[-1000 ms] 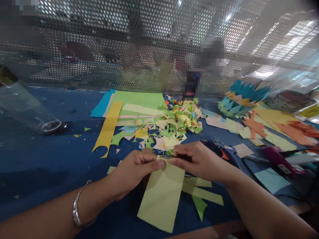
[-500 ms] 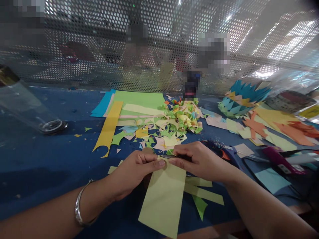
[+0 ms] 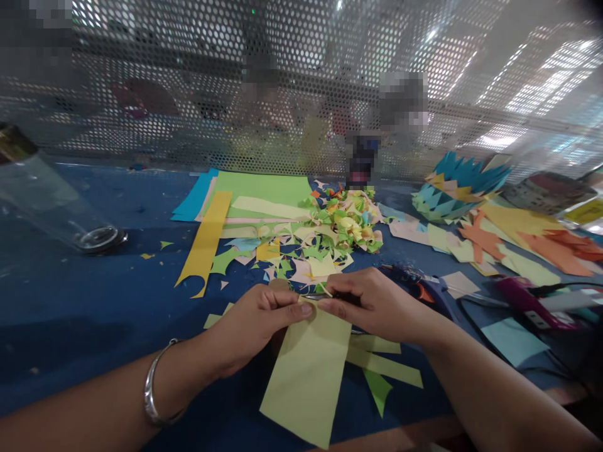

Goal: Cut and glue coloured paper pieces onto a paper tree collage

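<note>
A pale yellow-green paper strip [image 3: 306, 376] hangs down toward the table's front edge. My left hand [image 3: 261, 323] pinches its upper edge between thumb and fingers. My right hand [image 3: 377, 304] is closed around scissors [image 3: 311, 297], whose thin metal blades lie along the top of the strip and point at my left thumb. Most of the scissors' handle is hidden in my right fingers. Beneath the strip and to its right, pale paper strips [image 3: 391, 367] and a green paper offcut [image 3: 378, 390] lie on the table.
Beyond my hands is a heap of paper scraps [image 3: 351, 220], with coloured sheets [image 3: 268, 185] and a yellow strip [image 3: 207, 235] to its left. A clear bottle [image 3: 51, 201] stands left. Rightward are a glue gun [image 3: 424, 285], a purple power strip [image 3: 532, 304] with cables, and a blue paper crown-like piece [image 3: 459, 185].
The strip's lower end has swung slightly left. Both hands keep nearly the same place, and a small curl of paper shows more clearly by my right fingertips.
</note>
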The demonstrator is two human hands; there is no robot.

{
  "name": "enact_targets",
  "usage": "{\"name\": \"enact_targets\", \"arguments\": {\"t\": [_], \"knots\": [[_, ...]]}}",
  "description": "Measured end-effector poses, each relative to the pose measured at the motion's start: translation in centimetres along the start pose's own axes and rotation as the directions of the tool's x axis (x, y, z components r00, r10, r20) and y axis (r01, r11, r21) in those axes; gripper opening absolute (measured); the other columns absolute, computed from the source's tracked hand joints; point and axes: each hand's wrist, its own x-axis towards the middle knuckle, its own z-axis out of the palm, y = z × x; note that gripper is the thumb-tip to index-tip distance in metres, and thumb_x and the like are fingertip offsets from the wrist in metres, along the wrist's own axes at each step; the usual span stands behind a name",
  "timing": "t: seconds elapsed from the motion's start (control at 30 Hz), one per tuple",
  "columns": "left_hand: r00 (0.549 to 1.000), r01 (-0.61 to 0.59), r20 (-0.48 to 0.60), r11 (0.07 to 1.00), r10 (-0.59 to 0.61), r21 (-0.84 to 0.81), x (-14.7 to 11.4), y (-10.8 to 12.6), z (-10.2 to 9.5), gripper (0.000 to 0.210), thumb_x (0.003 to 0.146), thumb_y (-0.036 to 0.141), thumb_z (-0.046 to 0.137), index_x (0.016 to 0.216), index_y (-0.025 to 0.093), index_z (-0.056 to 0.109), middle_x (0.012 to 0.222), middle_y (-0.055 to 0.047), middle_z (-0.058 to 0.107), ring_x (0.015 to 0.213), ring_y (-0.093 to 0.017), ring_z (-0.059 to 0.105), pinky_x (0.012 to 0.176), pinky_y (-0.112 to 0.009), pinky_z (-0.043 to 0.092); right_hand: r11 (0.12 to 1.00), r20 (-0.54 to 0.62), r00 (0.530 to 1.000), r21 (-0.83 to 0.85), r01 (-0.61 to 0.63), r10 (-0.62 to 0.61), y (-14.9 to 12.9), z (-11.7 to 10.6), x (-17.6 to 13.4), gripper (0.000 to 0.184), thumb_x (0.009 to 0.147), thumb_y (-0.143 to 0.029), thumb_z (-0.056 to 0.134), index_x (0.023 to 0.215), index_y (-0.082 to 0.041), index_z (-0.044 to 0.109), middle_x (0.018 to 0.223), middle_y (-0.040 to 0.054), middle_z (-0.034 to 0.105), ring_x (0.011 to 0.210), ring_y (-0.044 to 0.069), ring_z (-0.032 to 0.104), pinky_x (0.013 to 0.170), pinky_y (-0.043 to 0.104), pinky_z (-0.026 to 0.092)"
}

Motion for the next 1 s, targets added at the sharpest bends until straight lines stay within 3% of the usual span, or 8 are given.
{"name": "enact_targets", "arguments": {"t": [0.67,0.87,1.0], "knots": [[0.997,0.035,-0.072,0.997,-0.030,0.067,-0.1,0.7,0.2,0.029,0.083,0.042,0.075,0.072,0.015,0.069,0.066,0.000,0.064,0.056,-0.010,0.054,0.057,-0.024,0.039,1.000,-0.031,0.999,-0.011,0.016,-0.017,0.4,0.3,0.0,0.043,0.101,-0.044,0.052,0.069,-0.020,0.037,0.061,-0.0057,0.034,0.054,0.008,0.033,0.052,0.028,0.023],[0.997,0.043,-0.063,0.995,-0.037,0.090,-0.2,0.8,0.2,0.029,0.084,0.040,0.074,0.070,0.016,0.066,0.064,0.001,0.062,0.054,-0.009,0.053,0.056,-0.023,0.040,1.000,-0.033,0.999,-0.012,0.005,-0.005,0.3,0.4,0.2,0.040,0.101,-0.043,0.051,0.070,-0.020,0.042,0.062,-0.0045,0.041,0.056,0.008,0.038,0.054,0.028,0.025],[0.996,0.080,-0.044,0.967,-0.071,0.240,-0.6,2.1,-0.7,0.026,0.086,0.042,0.069,0.080,0.016,0.071,0.072,-0.002,0.068,0.058,-0.012,0.057,0.058,-0.024,0.042,1.000,-0.039,0.999,-0.010,-0.010,0.010,0.3,0.2,0.2,0.040,0.102,-0.043,0.050,0.070,-0.020,0.044,0.062,-0.0038,0.046,0.056,0.008,0.041,0.054,0.027,0.028]]}}
